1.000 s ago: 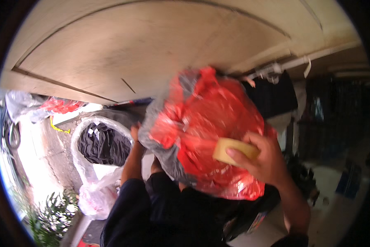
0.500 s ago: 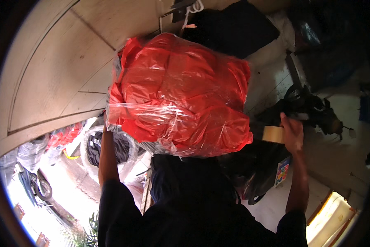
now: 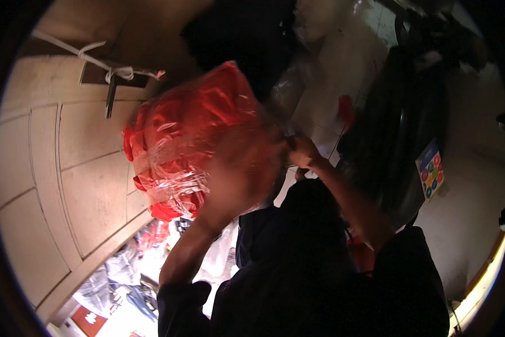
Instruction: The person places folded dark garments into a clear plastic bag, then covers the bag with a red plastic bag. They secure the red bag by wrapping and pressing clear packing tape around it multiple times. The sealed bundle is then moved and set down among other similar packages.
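A bulky red bundle (image 3: pixel 193 121) wrapped in clear plastic stands tilted in front of me, with glossy bands of clear film or tape across its near left side. My left hand (image 3: pixel 235 174) is across the bundle's near right face, smeared by motion, so its fingers cannot be made out. At the bundle's right edge, my right hand (image 3: pixel 304 153) is closed, with its fingers curled. What it grips is hidden in shadow. No tape roll can be made out.
A pale panelled door (image 3: pixel 95 180) with a white cord (image 3: pixel 120 72) tied at its handle stands on the left. Behind the bundle is a black mass (image 3: pixel 238 39). A dark motorbike-like shape (image 3: pixel 398 123) stands right, near a colourful card (image 3: pixel 431 169). Plastic-wrapped bundles (image 3: pixel 120 264) lie lower left.
The view has turned, and the bundle sits further left in it. My left hand has come from the bundle's left side onto its face. My right hand, earlier holding tape, has reached its right edge.
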{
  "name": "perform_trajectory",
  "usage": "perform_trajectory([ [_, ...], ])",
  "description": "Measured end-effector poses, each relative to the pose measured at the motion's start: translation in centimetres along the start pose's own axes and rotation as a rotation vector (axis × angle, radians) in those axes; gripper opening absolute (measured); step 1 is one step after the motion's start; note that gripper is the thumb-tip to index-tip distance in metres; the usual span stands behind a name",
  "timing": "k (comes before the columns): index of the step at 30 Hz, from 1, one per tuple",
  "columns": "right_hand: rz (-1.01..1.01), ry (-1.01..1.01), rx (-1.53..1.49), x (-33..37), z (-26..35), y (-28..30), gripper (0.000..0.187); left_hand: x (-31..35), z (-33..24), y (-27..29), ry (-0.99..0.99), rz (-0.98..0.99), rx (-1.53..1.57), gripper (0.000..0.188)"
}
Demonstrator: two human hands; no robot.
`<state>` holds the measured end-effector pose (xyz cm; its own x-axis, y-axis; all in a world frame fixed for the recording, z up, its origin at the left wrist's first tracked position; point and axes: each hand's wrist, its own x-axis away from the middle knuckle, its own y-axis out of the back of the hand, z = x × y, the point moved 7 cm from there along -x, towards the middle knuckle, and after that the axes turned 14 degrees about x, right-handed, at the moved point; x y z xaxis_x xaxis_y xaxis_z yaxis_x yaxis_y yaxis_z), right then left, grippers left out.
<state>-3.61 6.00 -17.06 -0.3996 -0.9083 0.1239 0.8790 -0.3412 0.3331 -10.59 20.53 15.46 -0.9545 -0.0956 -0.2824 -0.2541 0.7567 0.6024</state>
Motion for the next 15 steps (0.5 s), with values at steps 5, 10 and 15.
perform_trajectory([
  [5, -0.241, -0.353, -0.562, 6.0, -6.2, 3.3, 0.035, -5.5, 2.3, -18.2, 0.188, 0.227, -0.167, 0.026],
  [10, -0.4, -0.253, 0.292, 6.7, -8.7, 2.5, 0.042, -0.1, 10.2, -25.3, 0.425, 0.523, -0.376, 0.035],
  [15, -0.54, -0.511, 0.638, 2.8, -6.9, -3.7, 0.038, 2.2, 13.8, -26.4, 0.296, 0.54, -0.759, 0.041],
])
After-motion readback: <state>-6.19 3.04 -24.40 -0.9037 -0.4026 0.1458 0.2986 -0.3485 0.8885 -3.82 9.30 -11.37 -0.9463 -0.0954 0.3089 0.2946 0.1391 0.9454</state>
